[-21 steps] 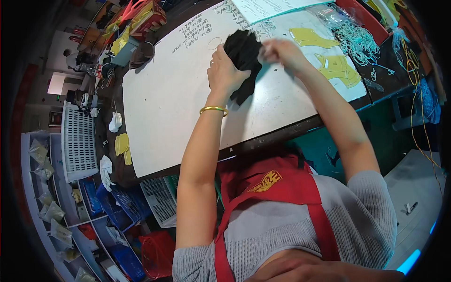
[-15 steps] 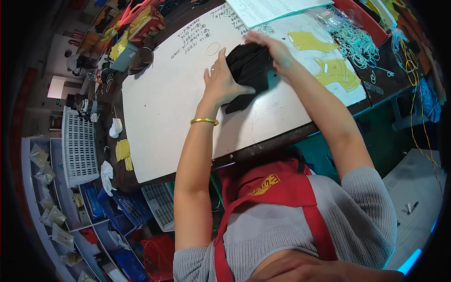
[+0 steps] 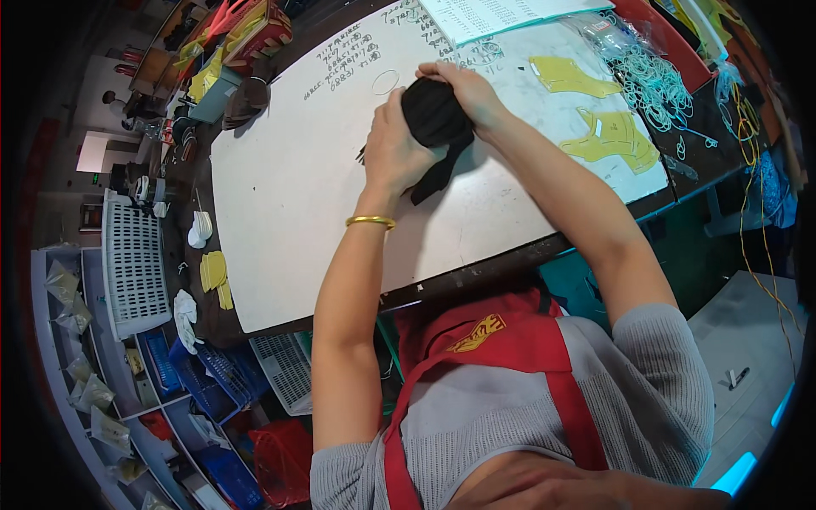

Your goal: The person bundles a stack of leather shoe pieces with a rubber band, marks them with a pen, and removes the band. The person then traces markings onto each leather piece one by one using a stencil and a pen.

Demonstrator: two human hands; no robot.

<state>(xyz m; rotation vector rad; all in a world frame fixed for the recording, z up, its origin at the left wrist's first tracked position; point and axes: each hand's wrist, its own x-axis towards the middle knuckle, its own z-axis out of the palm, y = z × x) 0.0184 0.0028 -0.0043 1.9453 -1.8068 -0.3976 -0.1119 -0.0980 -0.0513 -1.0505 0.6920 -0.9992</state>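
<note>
Inspecting black cloth piece (image 3: 435,119), lying bunched near the far middle of the white desk (image 3: 289,204), one loose tail trailing toward the near edge. Left hand (image 3: 393,153) pressing on the cloth's left side, gold bangle (image 3: 371,221) at the wrist; fingers curled over the bundle, though whether pinching or merely bearing down, cannot tell from this angle. Right hand (image 3: 467,89) cupping the cloth from the far side, fingers folded over its top edge and apparently gripping it. Judging the material soft, light and limp: sagging and folding under the hands, likely slipping out of shape unless gathered. Best held at the bunched middle or along a folded edge, not by the dangling tail. Noting yellow cut-out shapes (image 3: 612,136) on the desk to the right, a tangle of white loops (image 3: 654,81) beyond them, paper sheets (image 3: 501,13) at the far edge, white perforated basket (image 3: 134,263) off the left side.
</note>
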